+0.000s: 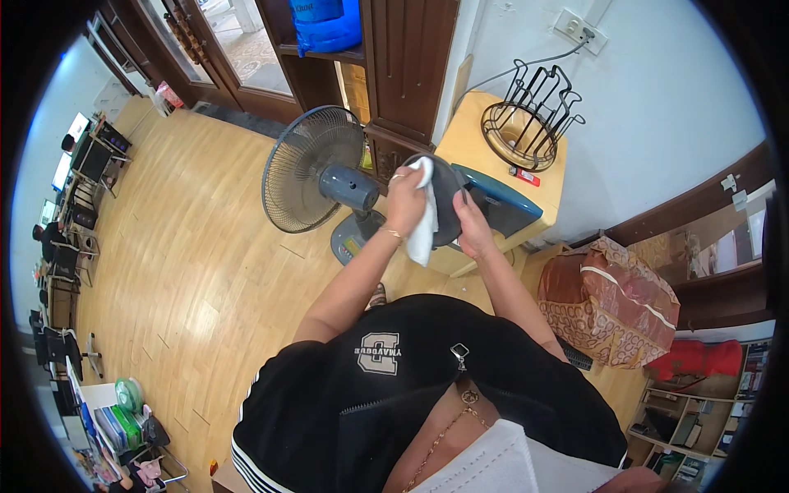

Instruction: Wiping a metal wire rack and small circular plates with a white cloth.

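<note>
My left hand [403, 204] is closed on a white cloth [422, 237] and presses it against a dark, round, plate-like piece [445, 201]. The lower end of the cloth hangs free. Gripping the right edge of that dark piece is my right hand [473, 228], with its thumb on the face towards me. Both hands are in front of a light wooden stand [471, 123]. Just past my right hand is a blue-green panel [501, 199] at the near side of the stand. A grey pedestal fan [349, 187] stands left of my left hand.
On the stand are a black wire rack [526, 135] and a small red item [527, 177]. A cable leads to a wall socket [580, 31]. A large patterned brown bag [608, 304] rests on the floor at right, near shelves [682, 419]. Desks and chairs [86, 168] line the far left.
</note>
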Demonstrator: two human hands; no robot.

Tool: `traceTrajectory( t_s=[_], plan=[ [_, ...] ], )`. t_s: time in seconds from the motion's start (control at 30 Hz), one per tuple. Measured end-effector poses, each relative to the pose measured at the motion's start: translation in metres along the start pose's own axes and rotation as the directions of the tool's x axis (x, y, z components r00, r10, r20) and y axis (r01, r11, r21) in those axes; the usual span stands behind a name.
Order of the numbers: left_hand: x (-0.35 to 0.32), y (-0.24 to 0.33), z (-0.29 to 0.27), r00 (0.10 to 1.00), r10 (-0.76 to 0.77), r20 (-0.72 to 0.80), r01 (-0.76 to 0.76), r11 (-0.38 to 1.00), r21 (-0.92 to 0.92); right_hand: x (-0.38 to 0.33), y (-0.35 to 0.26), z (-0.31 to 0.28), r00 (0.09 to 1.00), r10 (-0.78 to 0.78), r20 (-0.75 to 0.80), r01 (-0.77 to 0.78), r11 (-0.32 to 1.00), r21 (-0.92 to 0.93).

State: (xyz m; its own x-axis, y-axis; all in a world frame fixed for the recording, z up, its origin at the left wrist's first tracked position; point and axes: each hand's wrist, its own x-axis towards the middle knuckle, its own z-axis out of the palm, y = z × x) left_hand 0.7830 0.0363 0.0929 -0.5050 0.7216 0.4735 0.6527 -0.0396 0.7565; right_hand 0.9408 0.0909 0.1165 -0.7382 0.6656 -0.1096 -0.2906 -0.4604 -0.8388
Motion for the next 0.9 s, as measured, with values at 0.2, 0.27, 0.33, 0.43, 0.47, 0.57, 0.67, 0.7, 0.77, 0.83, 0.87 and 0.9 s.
traceTrajectory(
  t_s=[0.2,0.27,0.33,0.43,0.47,0.57,0.67,0.7,0.77,0.83,0.87,0.9],
  plan=[
    [-0.028,0.062,0.004,0.889,0.406,0.212,-0.451,0.856,0.253,0.013,-0.024,-0.007,0.997,0.052,0.056,-0.058,0.993,0.101],
    [-0.041,0.057,0.003,0.864,0.414,0.288,-0.488,0.831,0.267,0.013,-0.029,-0.011,0.998,0.020,0.061,-0.022,0.999,0.040],
    [-0.056,0.039,-0.004,0.805,0.410,0.430,-0.552,0.783,0.288,0.010,-0.026,-0.015,0.998,0.007,0.057,-0.007,1.000,0.011],
    [-0.060,-0.019,-0.015,0.758,0.346,0.553,-0.606,0.688,0.400,0.011,-0.024,-0.029,0.996,-0.007,0.093,0.010,0.999,-0.030],
    [-0.049,-0.019,-0.023,0.756,0.349,0.554,-0.607,0.689,0.395,0.011,-0.023,-0.028,0.996,-0.008,0.088,0.011,0.999,-0.032],
    [-0.023,-0.001,-0.040,0.869,0.072,0.490,-0.428,0.608,0.669,0.009,-0.015,-0.024,0.996,-0.031,-0.089,0.028,0.999,-0.031],
    [-0.015,0.040,-0.035,0.978,0.165,0.126,-0.208,0.816,0.540,0.007,-0.016,-0.018,0.999,-0.031,-0.044,0.033,0.999,0.033],
    [-0.022,0.051,-0.027,0.964,0.169,0.205,-0.254,0.812,0.526,0.007,-0.015,-0.015,0.999,-0.030,-0.014,0.031,0.997,0.064],
    [-0.054,0.069,-0.001,0.939,0.210,0.273,-0.321,0.819,0.476,0.007,-0.009,-0.013,0.999,-0.026,-0.025,0.028,0.997,0.075],
    [-0.062,0.069,0.012,0.935,0.248,0.253,-0.340,0.824,0.452,0.013,-0.004,-0.019,0.996,-0.047,-0.074,0.056,0.991,0.120],
    [-0.057,0.070,0.011,0.922,0.292,0.253,-0.378,0.818,0.433,0.019,0.004,-0.037,0.996,-0.052,-0.071,0.060,0.991,0.118],
    [-0.050,0.071,0.011,0.906,0.337,0.254,-0.417,0.810,0.412,0.029,0.012,-0.063,0.982,-0.102,0.158,0.058,0.963,0.261]
  ],
)
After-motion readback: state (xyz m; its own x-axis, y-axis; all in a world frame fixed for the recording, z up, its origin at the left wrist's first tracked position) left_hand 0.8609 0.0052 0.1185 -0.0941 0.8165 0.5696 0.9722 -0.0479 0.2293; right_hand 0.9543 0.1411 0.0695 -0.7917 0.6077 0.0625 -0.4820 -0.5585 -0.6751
